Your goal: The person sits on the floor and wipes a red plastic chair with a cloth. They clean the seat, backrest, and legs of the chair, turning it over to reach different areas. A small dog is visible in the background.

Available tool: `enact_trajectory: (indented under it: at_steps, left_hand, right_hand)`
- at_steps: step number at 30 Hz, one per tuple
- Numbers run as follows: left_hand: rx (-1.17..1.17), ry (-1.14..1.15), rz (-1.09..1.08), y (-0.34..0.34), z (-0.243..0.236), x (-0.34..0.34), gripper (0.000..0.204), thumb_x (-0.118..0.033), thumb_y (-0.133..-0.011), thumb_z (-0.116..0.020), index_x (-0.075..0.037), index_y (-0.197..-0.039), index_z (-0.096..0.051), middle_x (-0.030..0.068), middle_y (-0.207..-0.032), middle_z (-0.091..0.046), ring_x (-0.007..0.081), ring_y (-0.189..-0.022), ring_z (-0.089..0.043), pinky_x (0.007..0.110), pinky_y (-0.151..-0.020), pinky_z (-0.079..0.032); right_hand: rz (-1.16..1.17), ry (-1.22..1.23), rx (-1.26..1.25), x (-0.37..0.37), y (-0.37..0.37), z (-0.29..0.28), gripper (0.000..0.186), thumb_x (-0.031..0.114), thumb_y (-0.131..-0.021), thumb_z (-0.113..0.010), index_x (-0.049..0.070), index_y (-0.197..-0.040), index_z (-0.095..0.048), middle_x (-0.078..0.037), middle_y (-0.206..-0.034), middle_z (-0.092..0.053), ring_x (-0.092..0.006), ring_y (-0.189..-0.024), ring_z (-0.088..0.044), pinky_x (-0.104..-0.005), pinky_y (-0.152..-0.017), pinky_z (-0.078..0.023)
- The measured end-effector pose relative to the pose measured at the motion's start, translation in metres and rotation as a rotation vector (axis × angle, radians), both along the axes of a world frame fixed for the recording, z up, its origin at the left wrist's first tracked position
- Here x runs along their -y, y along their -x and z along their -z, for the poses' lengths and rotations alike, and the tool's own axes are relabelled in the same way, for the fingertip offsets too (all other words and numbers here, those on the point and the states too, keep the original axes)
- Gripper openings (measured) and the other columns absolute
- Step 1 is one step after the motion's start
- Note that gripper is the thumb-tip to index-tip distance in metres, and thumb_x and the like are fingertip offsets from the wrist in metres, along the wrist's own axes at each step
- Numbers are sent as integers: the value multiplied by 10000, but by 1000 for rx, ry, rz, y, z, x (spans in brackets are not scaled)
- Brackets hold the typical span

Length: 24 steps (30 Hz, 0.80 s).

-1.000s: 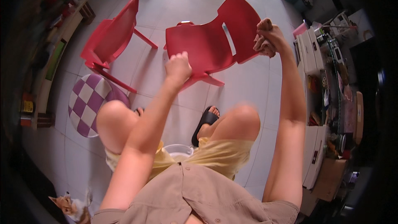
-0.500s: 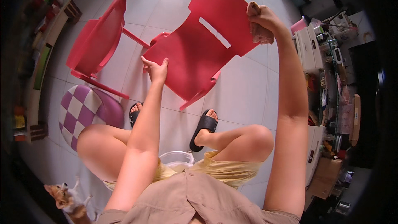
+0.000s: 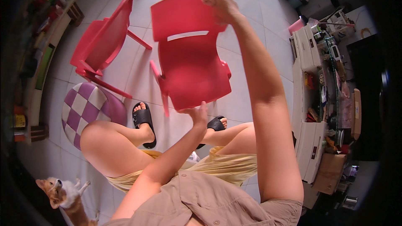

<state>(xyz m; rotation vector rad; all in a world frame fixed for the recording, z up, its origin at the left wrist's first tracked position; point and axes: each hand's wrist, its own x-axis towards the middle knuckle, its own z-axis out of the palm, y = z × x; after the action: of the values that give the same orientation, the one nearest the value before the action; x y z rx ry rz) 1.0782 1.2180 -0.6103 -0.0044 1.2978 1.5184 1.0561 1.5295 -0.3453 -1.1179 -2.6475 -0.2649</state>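
Red chair [image 3: 192, 62] | prob. light, stiff; grip rims | L hand [image 3: 197, 115] part-open, chair's front edge | R hand [image 3: 222, 7] curled, chair's top corner, contents unclear

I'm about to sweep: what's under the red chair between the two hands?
A leg of the red chair and pale floor tiles show past its seat. The seat covers the floor directly beneath, so anything lying there cannot be seen.

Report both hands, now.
Left hand: holding the centre red chair at its front edge.
Right hand: closed, apparently on a mostly hidden cloth, at the backrest's top corner.
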Motion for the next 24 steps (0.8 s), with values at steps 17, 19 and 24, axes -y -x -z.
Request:
enact_trajectory:
  at_steps: [17,19,24]
  left_hand:
    - [-1952,-347,634,310,-213,-172,600,-310,-1010,-611,-111,-1535,-397,231,-1170,-645,402,-1050,-686,478,-912,-560]
    - [-1915,-297,605,305,-208,-167,601,-294,-1008,-613,-116,-1539,-393,222,-1176,-643,390,-1057,-682,469,-924,-558]
    - [-1753,-418,535,300,-200,-170,653,-150,-967,-665,-99,-1550,-375,206,-1241,-610,362,-1057,-681,438,-927,-571]
  right_hand:
    - [441,461,-1098,122,-26,217,313,-34,-838,-690,38,-1133,-612,-125,-1130,-645,-326,-1013,-633,-438,-882,-545]
    - [302,-4,-687,130,-26,237,376,-2,-829,-709,59,-1193,-639,-123,-1217,-663,-321,-991,-688,-429,-857,-552]
    - [350,318,-842,93,-18,248,428,-15,-774,-663,99,-1187,-661,-118,-1155,-687,-354,-1159,-592,-461,-987,-465]
